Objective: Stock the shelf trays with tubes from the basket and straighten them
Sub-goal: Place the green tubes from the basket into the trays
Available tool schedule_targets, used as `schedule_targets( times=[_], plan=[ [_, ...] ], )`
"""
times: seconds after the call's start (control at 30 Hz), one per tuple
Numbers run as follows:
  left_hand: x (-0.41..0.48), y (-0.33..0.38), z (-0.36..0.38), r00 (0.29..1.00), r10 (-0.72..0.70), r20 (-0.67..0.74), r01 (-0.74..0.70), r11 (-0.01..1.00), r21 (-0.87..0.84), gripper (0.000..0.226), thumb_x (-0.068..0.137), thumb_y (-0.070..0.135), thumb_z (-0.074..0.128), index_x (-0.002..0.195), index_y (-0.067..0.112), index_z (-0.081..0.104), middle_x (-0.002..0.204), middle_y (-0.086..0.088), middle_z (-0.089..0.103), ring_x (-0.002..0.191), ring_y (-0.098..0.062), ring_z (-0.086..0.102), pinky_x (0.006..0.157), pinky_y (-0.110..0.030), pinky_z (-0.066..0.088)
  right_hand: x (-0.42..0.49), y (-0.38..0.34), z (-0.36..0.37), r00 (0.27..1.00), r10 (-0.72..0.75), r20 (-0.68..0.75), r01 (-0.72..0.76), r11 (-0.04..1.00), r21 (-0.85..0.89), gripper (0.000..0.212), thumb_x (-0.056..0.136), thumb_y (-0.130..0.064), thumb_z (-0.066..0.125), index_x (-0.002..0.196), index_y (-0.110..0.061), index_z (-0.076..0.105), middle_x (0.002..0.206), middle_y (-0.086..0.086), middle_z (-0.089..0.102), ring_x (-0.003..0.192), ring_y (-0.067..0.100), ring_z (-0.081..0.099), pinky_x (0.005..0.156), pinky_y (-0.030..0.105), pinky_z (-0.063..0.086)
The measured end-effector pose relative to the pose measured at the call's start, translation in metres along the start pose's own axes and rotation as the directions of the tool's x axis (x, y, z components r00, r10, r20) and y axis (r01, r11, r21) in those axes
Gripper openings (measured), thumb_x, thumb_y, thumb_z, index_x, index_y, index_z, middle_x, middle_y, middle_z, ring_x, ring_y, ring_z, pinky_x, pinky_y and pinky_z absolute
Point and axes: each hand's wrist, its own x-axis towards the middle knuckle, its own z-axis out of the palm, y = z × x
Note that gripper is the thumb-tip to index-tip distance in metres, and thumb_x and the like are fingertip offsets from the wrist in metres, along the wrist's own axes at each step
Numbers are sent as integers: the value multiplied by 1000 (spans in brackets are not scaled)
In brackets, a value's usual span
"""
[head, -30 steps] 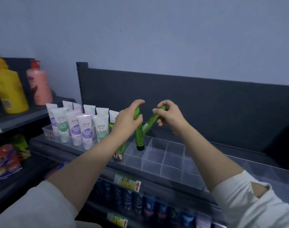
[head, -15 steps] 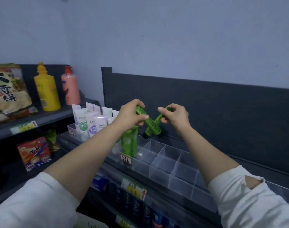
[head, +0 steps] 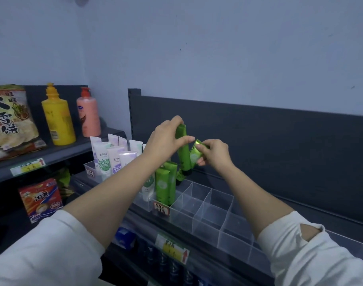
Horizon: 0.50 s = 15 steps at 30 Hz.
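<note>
- Just above the clear tray (head: 206, 204), the left hand (head: 166, 139) pinched an upright green tube (head: 183, 158).
- Alongside, the right hand (head: 214, 154) gripped a tilted green tube (head: 194, 155).

The light was dim, cool and even with only soft shadows, the lower shelf (head: 5, 230) sat dark, a green tube (head: 195, 155) glinted faintly, and the wide lens bent the soft-focus edges.
</note>
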Motion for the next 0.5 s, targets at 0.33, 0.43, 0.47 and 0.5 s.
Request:
schedule_targets(
  times=[0.33, 0.43, 0.47, 0.5],
  plan=[
    [-4, -25, 3, 999, -33, -38, 29, 996, -86, 39, 77, 40, 71, 100, 22, 44, 88, 3, 50, 81, -21, 50, 74, -36, 44, 9, 9, 28, 984, 21, 174, 31, 957, -289, 31, 97, -18, 52, 85, 8, 63, 68, 22, 70, 60, 28, 71, 71, 41, 60],
    [-4, -29, 4, 998, -36, -48, 31, 993, -117, 41, 78, 39, 70, 104, 21, 46, 92, 4, 51, 82, -20, 50, 77, -38, 46, 9, 7, 35, 985, 13, 173, 51, 932, -360, 33, 97, -20, 51, 78, 5, 62, 62, 17, 70, 55, 24, 70, 72, 40, 60],
    [-5, -29, 3, 998, -38, -49, 31, 991, -127, 40, 78, 39, 70, 105, 21, 46, 93, 4, 52, 82, -20, 50, 78, -39, 47, 9, 3, 36, 984, 5, 178, 66, 918, -391, 33, 97, -20, 51, 77, 3, 62, 61, 16, 69, 54, 23, 70, 71, 39, 59],
    [-5, -30, 3, 998, -37, -50, 31, 990, -134, 40, 78, 39, 70, 105, 21, 46, 94, 4, 53, 82, -20, 51, 79, -40, 47, 9, 0, 37, 983, -4, 184, 83, 903, -422, 32, 97, -21, 51, 78, 3, 63, 61, 15, 69, 54, 22, 69, 71, 38, 59]
  ],
)
